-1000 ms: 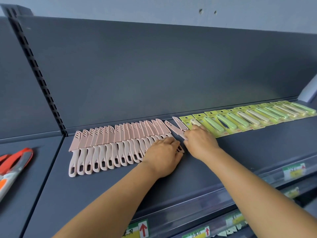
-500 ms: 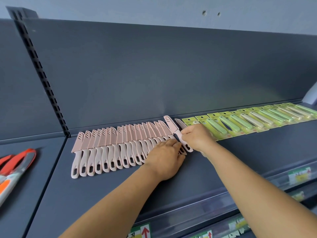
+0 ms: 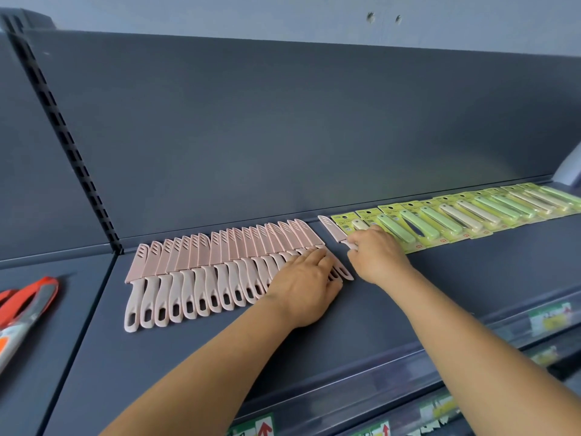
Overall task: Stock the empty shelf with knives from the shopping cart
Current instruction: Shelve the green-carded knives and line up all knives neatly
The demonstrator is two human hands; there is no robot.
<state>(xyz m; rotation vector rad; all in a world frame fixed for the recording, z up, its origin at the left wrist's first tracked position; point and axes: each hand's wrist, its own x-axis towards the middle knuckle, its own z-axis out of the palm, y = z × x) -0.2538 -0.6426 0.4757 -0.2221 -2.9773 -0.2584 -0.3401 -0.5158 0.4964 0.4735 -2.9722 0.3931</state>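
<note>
One pink sheathed knife (image 3: 334,229) was pinched by the right hand (image 3: 375,254); the pink knife row (image 3: 220,265) was pressed flat by the left hand's (image 3: 306,286) released grip.

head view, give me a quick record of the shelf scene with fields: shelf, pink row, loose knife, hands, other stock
shelf: dark grey shelf, top deck
pink row: pink sheathed knives overlapping, handles toward the person
loose knife: single pink knife, apart from the row, beside the green packs
left hand: left hand rests flat on the row's right end
right hand: right hand pinches the single knife's handle
other stock: green carded knives in a row to the right; orange-handled tool on the next shelf
</note>
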